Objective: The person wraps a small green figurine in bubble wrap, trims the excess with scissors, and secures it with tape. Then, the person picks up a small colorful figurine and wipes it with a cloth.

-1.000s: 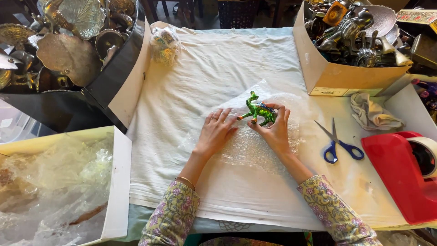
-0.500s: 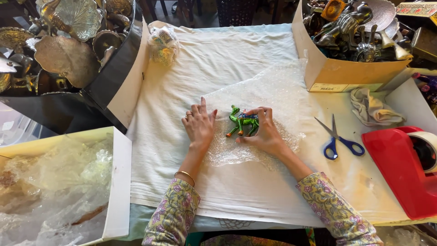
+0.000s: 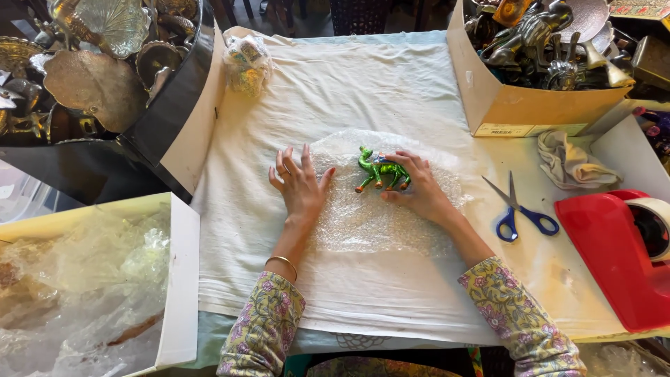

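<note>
A small green animal figurine [image 3: 377,169] lies on its side on a sheet of clear bubble wrap [image 3: 363,223] spread over a white cloth [image 3: 335,98]. My right hand [image 3: 419,188] grips the figurine's rear end, fingers curled around it. My left hand [image 3: 300,183] lies flat, fingers spread, pressing the left edge of the bubble wrap, a short way left of the figurine's head. Both arms wear floral sleeves, and a bangle sits on the left wrist.
Blue-handled scissors [image 3: 520,209] and a red tape dispenser [image 3: 618,255] lie at right, with a crumpled rag [image 3: 572,160]. A cardboard box [image 3: 537,105] of metal figures stands back right. Metal dishes fill a black bin [image 3: 167,105] at left. A box of plastic wrap [image 3: 77,286] sits front left. A wrapped bundle [image 3: 246,64] sits at the back.
The figurine moved left and down onto the wrap's middle, tipped from upright onto its side. My left hand slid left to the wrap's edge and flattened.
</note>
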